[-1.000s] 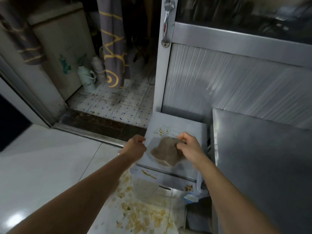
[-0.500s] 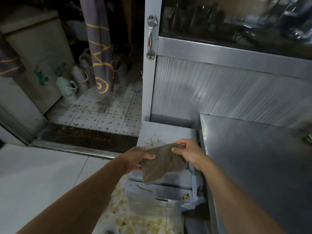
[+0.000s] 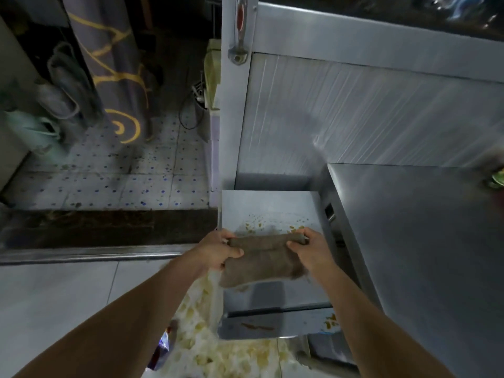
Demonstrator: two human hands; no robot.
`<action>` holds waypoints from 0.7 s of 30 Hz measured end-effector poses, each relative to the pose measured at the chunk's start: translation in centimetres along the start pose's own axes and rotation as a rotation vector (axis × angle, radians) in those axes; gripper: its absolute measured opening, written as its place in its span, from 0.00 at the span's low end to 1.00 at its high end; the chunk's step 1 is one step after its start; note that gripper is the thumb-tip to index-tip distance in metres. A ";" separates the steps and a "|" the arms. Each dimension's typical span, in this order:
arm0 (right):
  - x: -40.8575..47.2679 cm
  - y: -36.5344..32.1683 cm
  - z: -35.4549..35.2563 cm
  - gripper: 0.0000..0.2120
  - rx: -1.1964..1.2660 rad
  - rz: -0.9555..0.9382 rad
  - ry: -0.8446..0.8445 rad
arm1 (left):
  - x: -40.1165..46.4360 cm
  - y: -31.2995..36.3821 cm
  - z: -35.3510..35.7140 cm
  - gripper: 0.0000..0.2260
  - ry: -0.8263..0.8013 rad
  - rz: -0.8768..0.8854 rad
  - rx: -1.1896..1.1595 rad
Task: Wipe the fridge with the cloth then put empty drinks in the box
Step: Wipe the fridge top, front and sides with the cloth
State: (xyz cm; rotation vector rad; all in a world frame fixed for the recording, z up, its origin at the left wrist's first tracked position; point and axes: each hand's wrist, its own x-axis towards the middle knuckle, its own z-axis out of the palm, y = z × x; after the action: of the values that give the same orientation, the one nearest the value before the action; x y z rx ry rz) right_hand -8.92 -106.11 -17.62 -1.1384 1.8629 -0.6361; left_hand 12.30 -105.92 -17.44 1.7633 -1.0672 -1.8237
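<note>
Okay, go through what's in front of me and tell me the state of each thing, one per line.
cloth: stretched flat between both hands, held above the fridge top
left hand: grips the cloth's left edge
right hand: grips the cloth's right edge
fridge top: dirty, yellowish specks near the cloth
fridge front: stained, brown streak and yellow blotches
floor: covered in yellowish spill beside the fridge
metal door: standing open

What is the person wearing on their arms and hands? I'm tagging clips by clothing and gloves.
Nothing shows on either one. The left hand and right hand are bare, with no gloves, and both forearms are uncovered right to the bottom of the picture, so no sleeves appear. No watch, ring or bracelet can be made out in this dim, slightly blurred view.
</note>
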 end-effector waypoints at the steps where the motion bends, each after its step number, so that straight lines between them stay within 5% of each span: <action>1: 1.0 -0.2 0.3 0.06 -0.043 -0.027 0.033 | 1.0 0.1 0.2 0.11 0.025 0.011 0.004; 3: 3.0 -0.6 1.1 0.06 -0.103 -0.058 0.050 | 3.1 -0.2 0.5 0.13 0.111 0.045 0.025; 8: 5.1 0.5 4.0 0.29 -0.493 -0.077 0.022 | 6.1 -1.2 0.8 0.21 0.275 0.098 0.293; 12: 4.5 0.7 6.9 0.21 -0.586 -0.349 0.024 | 6.9 -1.8 0.0 0.22 0.358 0.120 0.420; 16: 5.0 1.1 11.2 0.30 -0.643 -0.366 -0.072 | 7.5 -2.1 -0.9 0.21 0.429 0.197 0.436; 21: 6.7 4.0 10.3 0.28 -0.789 -0.470 -0.111 | 8.5 -2.5 -0.4 0.21 0.457 0.268 0.485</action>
State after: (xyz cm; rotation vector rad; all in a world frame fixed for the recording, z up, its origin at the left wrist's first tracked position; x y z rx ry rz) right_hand -3.52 -110.18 -28.60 -2.1086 1.7936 -0.0428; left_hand 12.14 -110.65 -24.98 2.0372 -1.5349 -0.9841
